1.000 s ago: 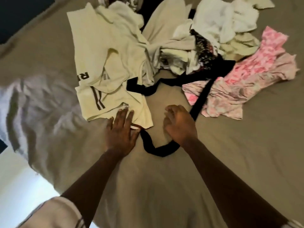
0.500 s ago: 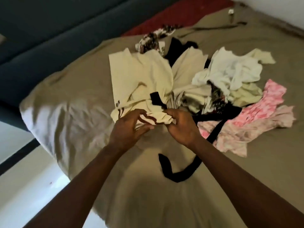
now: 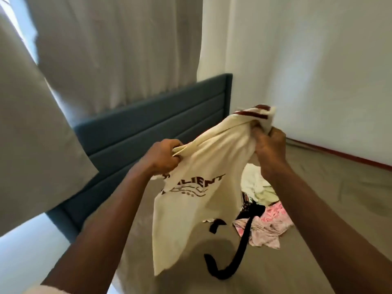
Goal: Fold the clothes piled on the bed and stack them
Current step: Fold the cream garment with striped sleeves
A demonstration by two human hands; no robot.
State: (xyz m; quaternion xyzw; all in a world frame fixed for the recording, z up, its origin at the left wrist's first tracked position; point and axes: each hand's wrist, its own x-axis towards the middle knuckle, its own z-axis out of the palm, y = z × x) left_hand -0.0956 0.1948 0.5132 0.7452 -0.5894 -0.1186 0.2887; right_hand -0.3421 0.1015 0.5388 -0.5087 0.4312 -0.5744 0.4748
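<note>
A cream T-shirt (image 3: 191, 209) with dark red lettering and a striped cuff hangs in the air above the bed. My left hand (image 3: 163, 155) grips its upper edge on the left. My right hand (image 3: 269, 145) grips the bunched fabric by the striped cuff, higher and to the right. Behind the shirt the clothes pile (image 3: 261, 194) lies on the bed, with white, pale green and pink pieces showing. A pink patterned garment (image 3: 269, 225) spreads at the pile's near side. Much of the pile is hidden by the shirt.
A long black strap (image 3: 239, 251) curls over the taupe bedsheet (image 3: 328, 209) below the shirt. A blue padded headboard (image 3: 148, 124) stands on the left under grey curtains (image 3: 106, 49). A white wall (image 3: 318, 71) closes the far side.
Both hands took hold of the cream shirt's hem on the bed and lifted it clear of the pile into the air. The view swung up toward the headboard and wall.
</note>
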